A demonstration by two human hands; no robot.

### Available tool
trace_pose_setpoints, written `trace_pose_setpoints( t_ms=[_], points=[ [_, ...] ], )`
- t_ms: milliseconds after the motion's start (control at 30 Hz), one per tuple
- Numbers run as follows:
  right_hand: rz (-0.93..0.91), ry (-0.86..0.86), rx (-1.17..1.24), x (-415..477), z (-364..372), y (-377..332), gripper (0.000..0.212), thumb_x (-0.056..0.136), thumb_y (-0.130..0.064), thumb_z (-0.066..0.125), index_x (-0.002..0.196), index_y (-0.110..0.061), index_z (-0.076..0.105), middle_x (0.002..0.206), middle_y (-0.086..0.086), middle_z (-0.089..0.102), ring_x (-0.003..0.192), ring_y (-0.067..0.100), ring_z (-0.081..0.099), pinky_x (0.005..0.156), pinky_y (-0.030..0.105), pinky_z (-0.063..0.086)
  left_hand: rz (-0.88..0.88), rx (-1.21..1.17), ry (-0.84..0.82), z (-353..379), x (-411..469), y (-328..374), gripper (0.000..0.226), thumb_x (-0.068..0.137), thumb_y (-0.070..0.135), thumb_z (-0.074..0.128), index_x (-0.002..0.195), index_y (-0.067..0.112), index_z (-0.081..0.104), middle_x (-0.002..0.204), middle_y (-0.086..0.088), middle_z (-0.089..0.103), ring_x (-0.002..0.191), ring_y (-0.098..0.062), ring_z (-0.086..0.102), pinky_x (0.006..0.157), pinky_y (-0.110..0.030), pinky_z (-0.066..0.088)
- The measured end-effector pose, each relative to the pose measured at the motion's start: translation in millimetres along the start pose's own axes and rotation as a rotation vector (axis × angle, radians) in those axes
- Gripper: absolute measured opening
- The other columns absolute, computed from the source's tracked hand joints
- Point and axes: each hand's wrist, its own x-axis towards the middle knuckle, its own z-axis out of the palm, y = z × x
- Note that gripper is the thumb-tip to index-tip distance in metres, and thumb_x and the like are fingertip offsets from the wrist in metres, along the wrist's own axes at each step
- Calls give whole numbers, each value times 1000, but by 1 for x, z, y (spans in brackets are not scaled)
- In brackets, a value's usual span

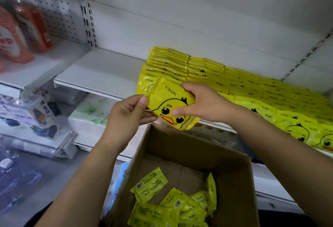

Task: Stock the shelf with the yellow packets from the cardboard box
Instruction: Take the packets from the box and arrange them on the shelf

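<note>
"While you face the white metal shelf [100, 68], notice that its left stretch shows bare board. The rows of glossy yellow packets [234, 82] stand on edge from the middle rightward."

"Below your arms, the brown cardboard box [232, 163] sits open, matte and stiff-walled. A few loose yellow packets [173, 205] lie crinkled on its floor, mostly barcode side up."

"Your duck-faced yellow film packet [167, 104] is in the air above the box's far wall, just in front of the leftmost row. Its long axis slants from upper left down to lower right, with the print towards you."

"Your left hand [126, 115] pinches the left end, thumb on top. Your right hand [203, 102] curls over the upper right edge, thumb pressed on the duck's face. Both hands have their fingers closed on the packet."

"I'd judge the slot lies straight beyond your fingertips, at the front of that row, and your right hand is nearer it. You'd have to stand the packet on edge first. The film looks slick and soft, so it will probably sag if you hold it by one end."
</note>
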Motion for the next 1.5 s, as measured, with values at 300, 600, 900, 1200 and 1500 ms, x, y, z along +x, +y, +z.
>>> trace_pose_setpoints(
  t_ms=[300, 600, 900, 1200, 1500],
  points=[
    [4, -26, 1, 105, 4, -58, 52, 75, -41, 86, 112, -12, 64, 107, 4, 73, 89, 21, 74, 72, 45, 60, 97, 55, 416, -62, 48, -5, 24, 107, 33, 50, 118, 23, 69, 112, 2, 75, 107, -10, 68, 96, -32, 55],
    [9, 120, -34, 262, 13, -84, 41, 76, -27, 88, 107, -9, 68, 101, 7, 74, 82, 27, 75, 60, 44, 62, 28, 871, 445, -118, 76, -52, 52, 101, 53, 51, 141, 21, 60, 152, -3, 51, 146, -27, 32, 116, -50, 34],
    [-118, 247, -418, 373, 35, -32, 55, 79, -26, 84, 121, -8, 53, 113, 5, 63, 93, 19, 56, 78, 26, 41, 19, 985, 360, -122, 95, -66, 72, 87, 74, 34, 138, 31, 62, 158, 6, 41, 149, -21, 22, 120, -51, 23],
    [-145, 240, -612, 389, 43, 5, 56, 72, -32, 88, 113, -14, 54, 113, 6, 65, 99, 28, 63, 83, 36, 48, 1, 926, 466, -107, 111, -68, 65, 89, 68, 38, 125, 24, 70, 151, 1, 45, 145, -23, 21, 112, -50, 29],
    [-171, 322, -908, 381, 42, 0, 57, 82, -42, 79, 117, -5, 55, 121, 16, 58, 115, 35, 54, 89, 40, 42, -2, 968, 517, -99, 115, -75, 61, 92, 63, 40, 122, 20, 71, 150, -4, 47, 145, -31, 26, 108, -55, 35]
  ],
)
